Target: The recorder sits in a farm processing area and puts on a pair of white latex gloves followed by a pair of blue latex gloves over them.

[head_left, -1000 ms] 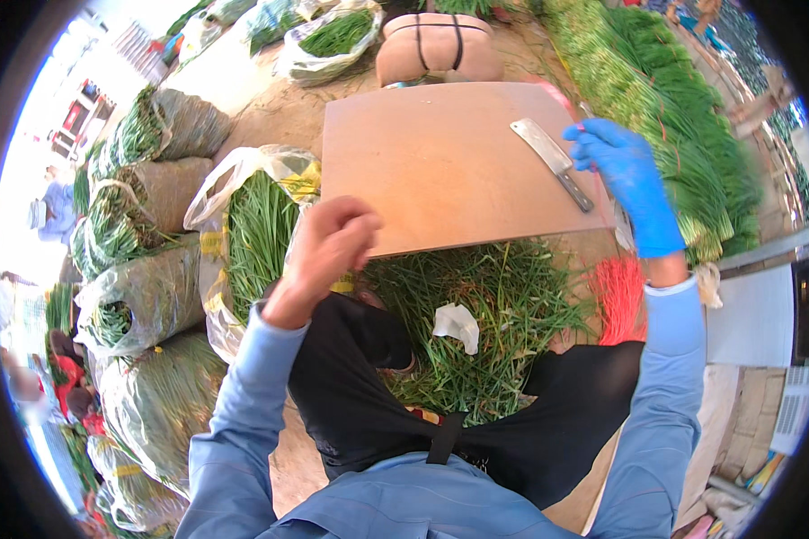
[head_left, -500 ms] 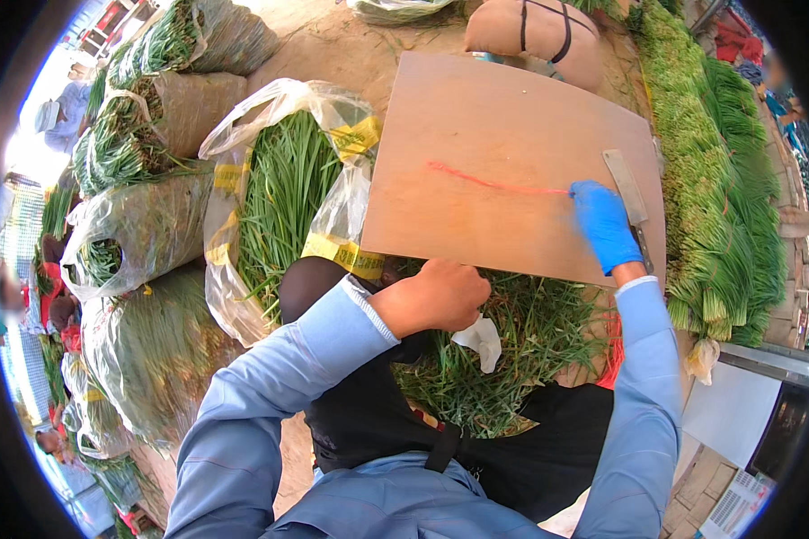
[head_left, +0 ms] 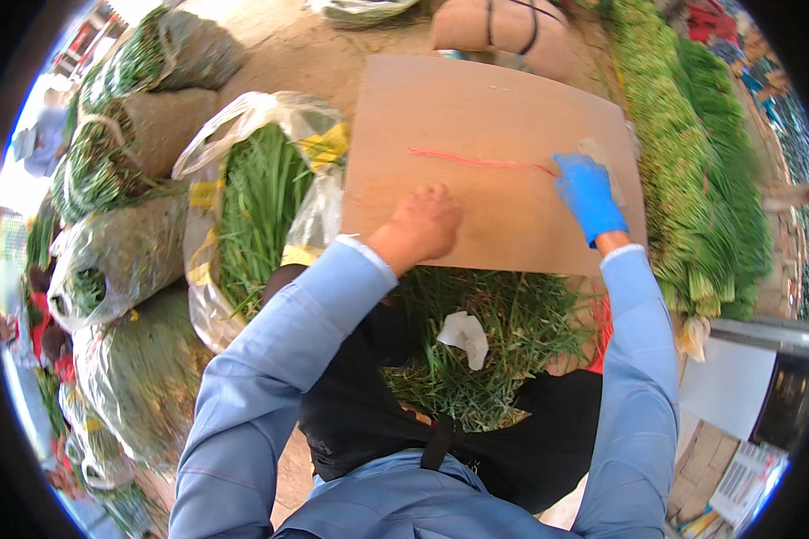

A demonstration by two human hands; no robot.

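Note:
A brown board (head_left: 485, 99) lies in front of me, with a thin red string (head_left: 467, 161) stretched across its middle. My bare left hand (head_left: 422, 223) is over the board's near left edge, its fingers loosely curled in with nothing visible in them. On the board's right side, my right hand (head_left: 591, 199) in a blue glove has its fingers stretched toward the string's right end, not wrapped around it. Just beyond that hand is a knife (head_left: 615, 186) with a broad blade, blurred and partly covered by the glove. Whether the glove touches the knife is hidden.
Left of the board stands an open plastic bag of long green leaves (head_left: 261, 207); more stuffed bags (head_left: 126, 251) line the left. Bundled green stalks (head_left: 670, 171) run along the right. Cut greens (head_left: 512, 332) lie below the board, with a white tissue (head_left: 465, 337) on them.
My left hand has moved forward from the near edge onto the board. My right hand has shifted slightly forward, closer over the knife. The view has swung a little; the string stays put.

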